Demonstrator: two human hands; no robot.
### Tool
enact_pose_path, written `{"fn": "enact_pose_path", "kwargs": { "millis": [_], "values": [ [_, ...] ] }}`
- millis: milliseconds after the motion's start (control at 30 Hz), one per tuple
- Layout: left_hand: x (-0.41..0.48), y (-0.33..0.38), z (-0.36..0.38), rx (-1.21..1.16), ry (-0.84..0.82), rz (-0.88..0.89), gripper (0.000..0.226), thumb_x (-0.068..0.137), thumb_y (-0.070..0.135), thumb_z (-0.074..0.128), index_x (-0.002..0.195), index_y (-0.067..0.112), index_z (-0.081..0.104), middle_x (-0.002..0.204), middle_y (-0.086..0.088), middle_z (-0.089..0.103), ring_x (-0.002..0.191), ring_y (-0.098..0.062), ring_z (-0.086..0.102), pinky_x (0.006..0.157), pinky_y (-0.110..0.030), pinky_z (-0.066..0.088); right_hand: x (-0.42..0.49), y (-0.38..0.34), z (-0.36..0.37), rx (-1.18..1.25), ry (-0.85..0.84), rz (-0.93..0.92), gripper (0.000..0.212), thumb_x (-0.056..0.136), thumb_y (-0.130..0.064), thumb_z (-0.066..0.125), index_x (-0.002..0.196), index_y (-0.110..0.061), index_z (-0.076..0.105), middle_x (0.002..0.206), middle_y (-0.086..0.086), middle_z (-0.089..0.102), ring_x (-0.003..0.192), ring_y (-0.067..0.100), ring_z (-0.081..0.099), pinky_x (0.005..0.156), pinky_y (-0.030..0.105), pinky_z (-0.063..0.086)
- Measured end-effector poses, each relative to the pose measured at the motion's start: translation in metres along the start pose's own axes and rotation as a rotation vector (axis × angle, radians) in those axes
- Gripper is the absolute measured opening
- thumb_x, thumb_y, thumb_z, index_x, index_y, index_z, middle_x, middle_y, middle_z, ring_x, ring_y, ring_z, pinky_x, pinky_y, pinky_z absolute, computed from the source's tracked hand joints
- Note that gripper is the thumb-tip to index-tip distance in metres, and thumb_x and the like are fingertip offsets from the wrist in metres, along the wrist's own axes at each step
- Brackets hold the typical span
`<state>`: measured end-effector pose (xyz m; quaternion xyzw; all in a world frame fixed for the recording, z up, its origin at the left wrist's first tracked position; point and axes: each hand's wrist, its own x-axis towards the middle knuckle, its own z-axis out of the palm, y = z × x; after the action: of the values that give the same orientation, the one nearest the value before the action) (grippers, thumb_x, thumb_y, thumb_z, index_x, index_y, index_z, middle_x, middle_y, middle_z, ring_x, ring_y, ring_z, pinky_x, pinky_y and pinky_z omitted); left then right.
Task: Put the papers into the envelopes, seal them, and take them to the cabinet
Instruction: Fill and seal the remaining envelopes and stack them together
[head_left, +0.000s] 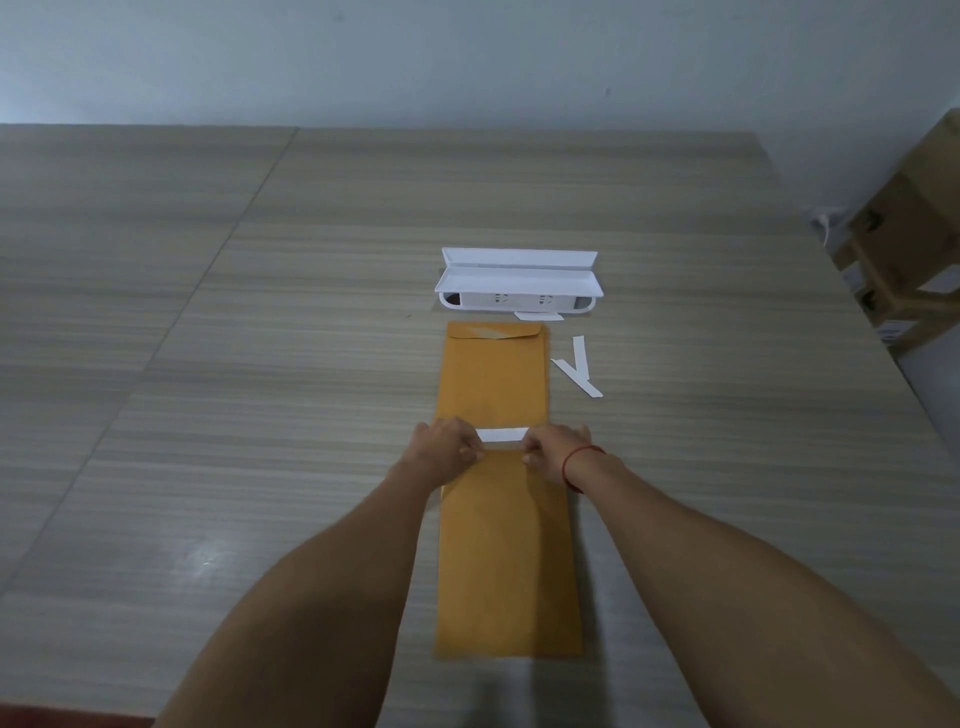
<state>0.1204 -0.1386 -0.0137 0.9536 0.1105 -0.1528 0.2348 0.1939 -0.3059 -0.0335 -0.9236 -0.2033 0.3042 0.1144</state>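
Note:
Two long brown envelopes lie end to end on the wooden table. The near envelope (506, 561) reaches toward me; at its far end a white strip (501, 435) shows across the flap. My left hand (447, 441) and my right hand (553, 446) both pinch that far end, fingers curled on the flap on either side of the strip. The far envelope (496, 371) lies flat beyond them with its flap (493, 330) folded down.
A white open box (519, 283) stands behind the far envelope. Two peeled white paper strips (577, 366) lie to the right of it. Cardboard boxes (906, 244) stand off the table's right edge. A pale wall closes the far side.

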Motion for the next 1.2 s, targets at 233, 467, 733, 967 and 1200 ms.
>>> {"fn": "enact_pose_path", "kwargs": {
  "millis": [233, 467, 733, 967, 1200],
  "values": [
    [0.002, -0.003, 0.008, 0.001, 0.005, -0.029, 0.019, 0.093, 0.021, 0.055, 0.103, 0.015, 0.069, 0.115, 0.001, 0.066, 0.110, -0.020, 0.057, 0.099, -0.035, 0.034, 0.000, -0.006, 0.004, 0.021, 0.084, 0.001, 0.024, 0.098, -0.022, 0.047, 0.111, -0.026, 0.065, 0.119, 0.000, 0.067, 0.120, 0.025, 0.051, 0.100, 0.031, 0.028],
    [-0.003, -0.013, 0.010, 0.014, 0.193, -0.022, 0.041, 0.079, 0.031, 0.076, 0.114, 0.014, 0.065, 0.118, 0.000, 0.063, 0.109, -0.020, 0.058, 0.093, -0.032, 0.045, 0.003, -0.001, 0.002, 0.221, 0.233, 0.011, 0.020, 0.086, -0.011, 0.063, 0.104, -0.019, 0.070, 0.112, 0.002, 0.069, 0.107, 0.024, 0.063, 0.094, 0.033, 0.049],
    [-0.002, -0.018, 0.029, 0.082, 0.086, -0.080, 0.075, 0.085, 0.048, 0.063, 0.148, 0.020, 0.033, 0.152, 0.002, 0.037, 0.139, -0.017, 0.038, 0.110, -0.035, 0.035, 0.010, -0.003, 0.014, 0.562, 0.299, 0.238, 0.028, 0.088, -0.018, 0.066, 0.115, -0.014, 0.062, 0.111, 0.004, 0.067, 0.105, 0.023, 0.063, 0.096, 0.036, 0.050],
    [0.007, -0.018, 0.029, 0.128, 0.021, -0.158, 0.081, 0.083, 0.053, 0.063, 0.148, 0.016, 0.031, 0.150, 0.001, 0.041, 0.133, -0.022, 0.044, 0.105, -0.038, 0.041, 0.018, -0.011, 0.015, 0.575, 0.315, 0.290, 0.022, 0.088, -0.023, 0.067, 0.109, -0.016, 0.064, 0.112, 0.004, 0.067, 0.106, 0.024, 0.063, 0.094, 0.035, 0.051],
    [0.011, -0.014, 0.025, 0.177, 0.000, -0.207, 0.075, 0.080, 0.055, 0.066, 0.141, 0.018, 0.042, 0.139, -0.001, 0.051, 0.124, -0.023, 0.052, 0.099, -0.039, 0.047, 0.021, -0.015, 0.015, 0.599, 0.330, 0.327, 0.017, 0.086, -0.025, 0.067, 0.102, -0.019, 0.063, 0.110, 0.003, 0.068, 0.103, 0.023, 0.064, 0.090, 0.035, 0.052]
  ]
}}
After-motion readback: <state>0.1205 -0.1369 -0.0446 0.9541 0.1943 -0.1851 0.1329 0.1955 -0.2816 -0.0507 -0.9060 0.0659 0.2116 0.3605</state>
